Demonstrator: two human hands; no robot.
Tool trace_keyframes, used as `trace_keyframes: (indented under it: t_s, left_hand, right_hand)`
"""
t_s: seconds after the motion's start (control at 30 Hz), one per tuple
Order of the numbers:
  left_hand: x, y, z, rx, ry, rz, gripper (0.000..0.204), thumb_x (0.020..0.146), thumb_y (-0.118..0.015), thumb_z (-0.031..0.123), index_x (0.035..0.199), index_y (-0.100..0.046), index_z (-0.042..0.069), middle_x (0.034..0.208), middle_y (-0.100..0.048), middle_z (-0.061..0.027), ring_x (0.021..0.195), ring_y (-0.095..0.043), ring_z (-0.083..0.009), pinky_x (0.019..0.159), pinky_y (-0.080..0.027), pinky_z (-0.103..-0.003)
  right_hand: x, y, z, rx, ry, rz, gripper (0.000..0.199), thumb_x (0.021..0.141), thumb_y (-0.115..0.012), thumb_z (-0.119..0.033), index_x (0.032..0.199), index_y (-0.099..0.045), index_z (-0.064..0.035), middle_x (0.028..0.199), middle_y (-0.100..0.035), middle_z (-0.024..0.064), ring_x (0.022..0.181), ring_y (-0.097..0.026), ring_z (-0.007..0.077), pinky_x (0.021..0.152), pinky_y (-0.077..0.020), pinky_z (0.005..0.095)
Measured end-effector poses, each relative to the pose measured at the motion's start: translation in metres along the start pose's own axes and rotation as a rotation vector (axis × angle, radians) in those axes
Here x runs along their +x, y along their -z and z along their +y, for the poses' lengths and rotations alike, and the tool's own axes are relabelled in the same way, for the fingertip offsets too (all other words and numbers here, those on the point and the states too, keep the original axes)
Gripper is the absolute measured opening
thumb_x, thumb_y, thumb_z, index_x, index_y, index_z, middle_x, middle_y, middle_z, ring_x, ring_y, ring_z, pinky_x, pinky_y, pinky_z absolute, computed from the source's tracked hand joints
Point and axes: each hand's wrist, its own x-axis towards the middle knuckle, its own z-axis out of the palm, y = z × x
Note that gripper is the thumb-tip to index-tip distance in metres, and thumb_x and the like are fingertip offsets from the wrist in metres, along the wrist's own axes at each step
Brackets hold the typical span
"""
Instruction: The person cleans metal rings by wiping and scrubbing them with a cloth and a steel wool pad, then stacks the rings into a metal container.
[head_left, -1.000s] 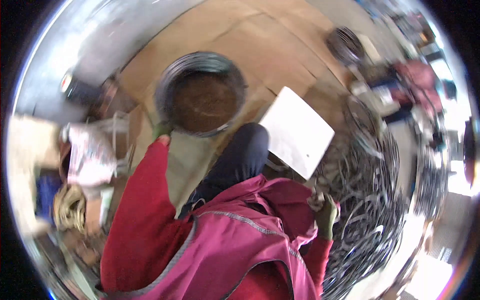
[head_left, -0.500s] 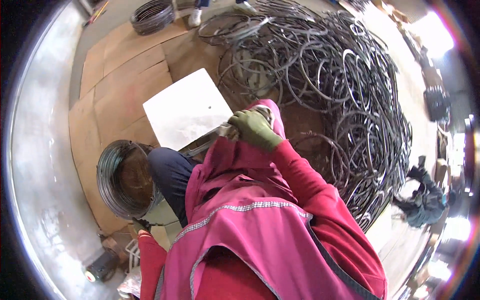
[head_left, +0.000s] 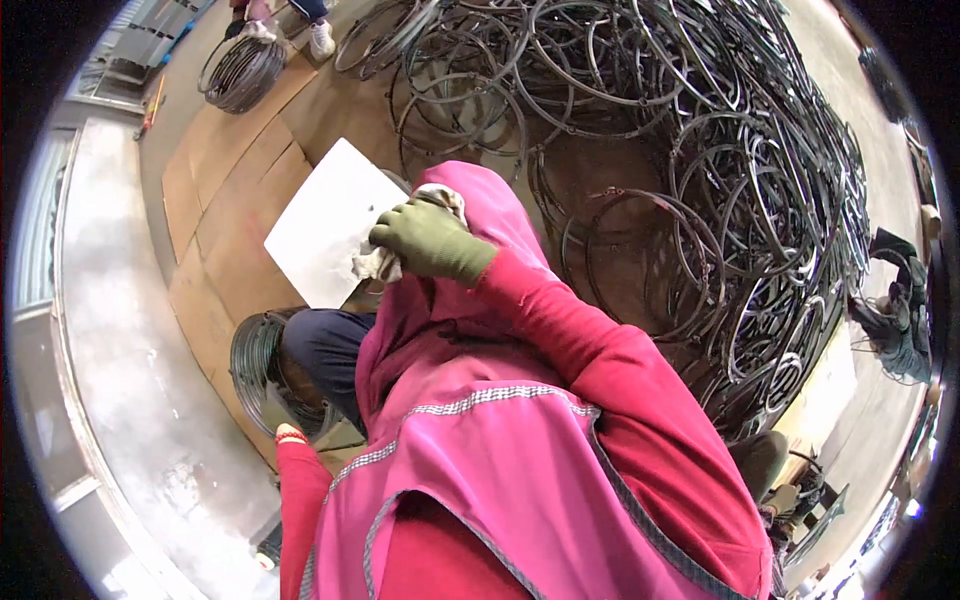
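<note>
My right hand, in a green glove, is closed around a soft white rag at the edge of the white board by my knee. The rag looks light and floppy, so I think bunching it works best. My left hand is low by the wire coil; I cannot tell if it grips. The big pile of metal rings crowds my right, and the brown floor has more room.

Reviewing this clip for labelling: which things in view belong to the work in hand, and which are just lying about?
In hand:
right hand in a green glove, gripping a pale cloth
white sheet, beside the cloth
wire coil by the left sleeve cuff

Lying about:
pile of metal rings
second wire coil
cardboard flooring
</note>
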Motion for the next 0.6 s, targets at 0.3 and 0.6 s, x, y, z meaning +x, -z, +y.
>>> trace_keyframes:
  t_s: [0.3, 0.6]
  left_hand:
    - [-0.073, -0.043, 0.104, 0.153, -0.419, -0.173, 0.028, 0.086, -0.056, 0.021, 0.107, -0.060, 0.003, 0.085, -0.063, -0.0124, 0.073, -0.061, -0.0172, 0.061, -0.048, -0.026]
    - [-0.100, 0.011, 0.063, 0.006, -0.487, -0.036, 0.017, 0.087, -0.056, 0.018, 0.090, -0.062, 0.002, 0.061, -0.056, -0.0042, 0.051, -0.050, -0.0102, 0.051, -0.043, -0.024]
  right_hand:
    - [-0.009, 0.005, 0.011, 0.280, -0.048, 0.135, 0.033, 0.064, -0.063, -0.009, 0.098, -0.062, -0.0072, 0.091, -0.063, 0.0120, 0.085, -0.062, 0.0284, 0.074, -0.0478, 0.0362]
    - [-0.015, 0.015, 0.002, 0.143, -0.122, 0.190, 0.033, 0.068, -0.065, -0.016, 0.099, -0.060, -0.0049, 0.091, -0.064, 0.0125, 0.082, -0.062, 0.0286, 0.070, -0.0476, 0.0356]
